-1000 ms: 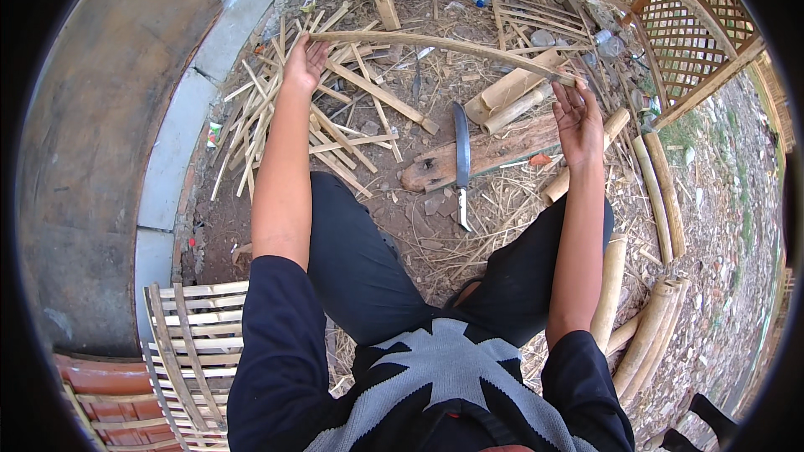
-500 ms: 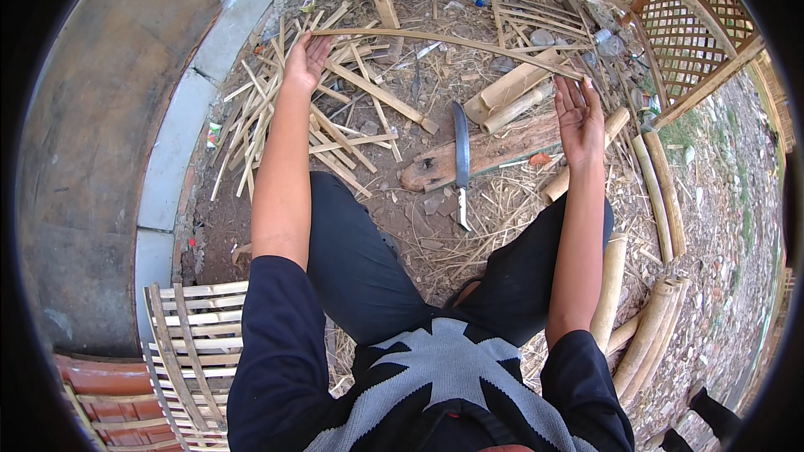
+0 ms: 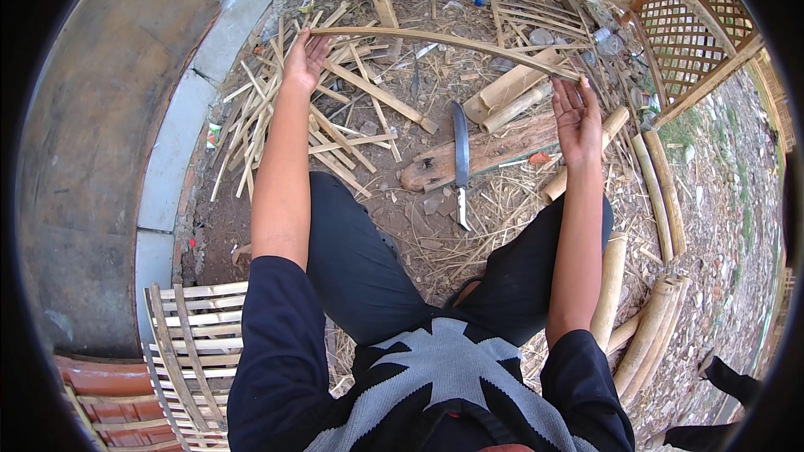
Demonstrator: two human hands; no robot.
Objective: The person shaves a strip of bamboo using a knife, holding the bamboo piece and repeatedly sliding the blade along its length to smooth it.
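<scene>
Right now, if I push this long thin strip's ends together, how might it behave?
The strip probably flexes: it looks slender and bowed, though the lens may exaggerate that. It's likely light for its length, since the left hand and right hand seem to hold it only near its ends.

A long knife [image 3: 461, 146] lies across a wooden plank [image 3: 515, 144]. Beyond the knife arches a bamboo strip [image 3: 444, 37], its ends held by the left hand [image 3: 306, 65] and right hand [image 3: 578, 124]. Split sticks [image 3: 356, 142] lie heaped left of the knife, bamboo poles [image 3: 667, 193] to its right.
</scene>
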